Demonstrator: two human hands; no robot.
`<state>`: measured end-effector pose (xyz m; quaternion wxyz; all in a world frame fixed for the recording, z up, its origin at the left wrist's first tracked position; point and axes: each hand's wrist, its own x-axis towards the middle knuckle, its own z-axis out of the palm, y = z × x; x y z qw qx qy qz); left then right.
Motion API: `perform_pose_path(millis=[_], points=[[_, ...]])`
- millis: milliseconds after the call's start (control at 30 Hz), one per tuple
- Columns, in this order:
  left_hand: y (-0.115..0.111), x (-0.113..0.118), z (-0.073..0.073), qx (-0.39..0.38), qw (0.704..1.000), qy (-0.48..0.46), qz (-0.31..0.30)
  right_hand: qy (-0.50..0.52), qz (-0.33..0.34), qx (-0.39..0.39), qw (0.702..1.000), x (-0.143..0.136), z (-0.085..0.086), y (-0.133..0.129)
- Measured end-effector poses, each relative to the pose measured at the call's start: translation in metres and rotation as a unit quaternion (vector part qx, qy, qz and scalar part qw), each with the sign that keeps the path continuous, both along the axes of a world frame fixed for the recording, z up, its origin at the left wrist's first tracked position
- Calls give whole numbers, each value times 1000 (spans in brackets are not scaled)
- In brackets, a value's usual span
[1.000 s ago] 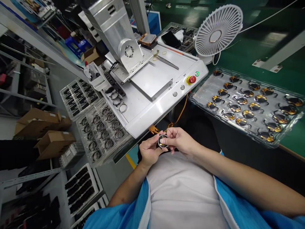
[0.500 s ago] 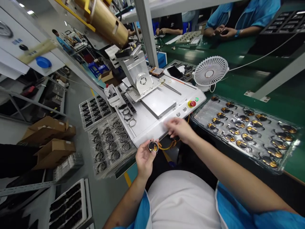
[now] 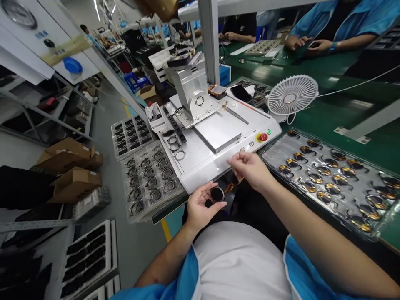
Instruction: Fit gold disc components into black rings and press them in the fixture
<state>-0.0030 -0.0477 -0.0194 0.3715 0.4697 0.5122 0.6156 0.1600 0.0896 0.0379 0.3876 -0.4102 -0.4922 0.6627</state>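
Note:
My left hand holds a small round watch-like part by its rim, between thumb and fingers. Its plain black face is turned up toward me. Just up and to the right, my right hand hovers apart from the part, with thumb and fingertips drawn together; whatever they pinch, if anything, is too small to make out. Both hands are at the front edge of a white machine base. To the right, a clear tray carries several round parts with gold-coloured film and dark tails.
Metal rings fill a clear tray on the left, and loose rings lie on the machine. A red button, tweezers and a white fan stand beyond my hands. Across the green bench, a co-worker's hands are visible.
The round part has turned over from its gold-and-black side to its black face. My left hand appears further right in view, and the right hand's fingers have drawn together. The camera view has shifted.

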Motion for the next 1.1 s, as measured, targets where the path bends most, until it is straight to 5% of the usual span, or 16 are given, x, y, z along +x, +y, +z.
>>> perform_pose_path(millis=[100,233,967,1100], points=[[0,2,-1,7,999,31,-1,-26,96,-45,994,-1,-3,-45],[0,3,1,27,998,60,-9,-39,116,-75,990,-3,-3,-69],[-7,7,0,23,995,92,-1,-61,48,-60,995,-11,-20,-78],[-6,9,-1,26,992,115,-48,-17,72,-96,993,4,-24,-71]])
